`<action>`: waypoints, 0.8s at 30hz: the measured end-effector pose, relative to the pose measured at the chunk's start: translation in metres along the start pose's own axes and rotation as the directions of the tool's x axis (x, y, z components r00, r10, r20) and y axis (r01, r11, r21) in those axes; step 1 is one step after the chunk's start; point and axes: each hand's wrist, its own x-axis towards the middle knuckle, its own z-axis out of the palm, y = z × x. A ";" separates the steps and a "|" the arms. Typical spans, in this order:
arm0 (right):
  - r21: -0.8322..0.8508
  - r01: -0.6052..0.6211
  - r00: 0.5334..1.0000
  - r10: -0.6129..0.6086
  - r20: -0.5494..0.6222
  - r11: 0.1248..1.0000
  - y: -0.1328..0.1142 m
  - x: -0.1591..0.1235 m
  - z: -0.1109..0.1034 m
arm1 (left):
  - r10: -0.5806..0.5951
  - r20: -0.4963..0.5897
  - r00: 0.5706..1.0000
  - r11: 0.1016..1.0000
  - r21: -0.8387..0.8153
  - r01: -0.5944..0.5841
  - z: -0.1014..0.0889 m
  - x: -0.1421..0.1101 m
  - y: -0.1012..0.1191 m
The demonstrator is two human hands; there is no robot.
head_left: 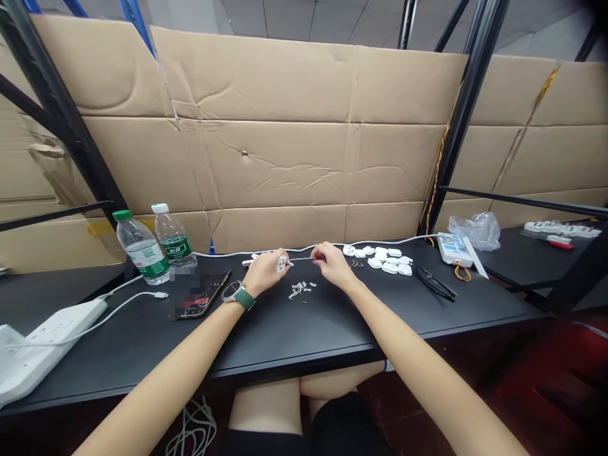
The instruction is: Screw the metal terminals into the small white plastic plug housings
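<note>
My left hand (266, 271) is closed around a small white oval plastic piece (282, 263) with dark openings in its face. In my right hand (331, 266) is a screwdriver (304, 258) with a red handle. Its thin shaft points left, and the tip is at or very near the white piece; whether they touch I cannot tell. Between my hands and nearer to me lies a loose pile of small pale parts (300, 290). Several white plastic pieces (389, 268) are grouped to the right of my right hand, beside a few small brass-coloured bits (356, 263).
Black-handled pliers (433, 283) lie right of the white pieces. A white box (455, 249) and a clear plastic bag (475, 230) are farther right. On the left are a phone (204, 296), two water bottles (142, 248) and a white power strip (54, 339). Cardboard (285, 145) walls the back.
</note>
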 end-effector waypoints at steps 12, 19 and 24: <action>-0.074 -0.115 0.993 0.117 0.027 0.991 0.010 -0.001 0.002 | 0.031 -0.085 0.996 0.977 -0.207 -0.048 -0.001 -0.001 0.002; -0.069 -0.107 0.992 0.111 0.066 0.992 0.006 -0.001 0.002 | 0.053 -0.094 0.994 0.972 -0.225 -0.073 0.000 -0.001 0.005; -0.089 -0.135 0.988 0.141 0.063 0.987 0.008 -0.001 0.002 | 0.050 -0.084 0.995 0.972 -0.226 -0.068 -0.001 0.000 0.006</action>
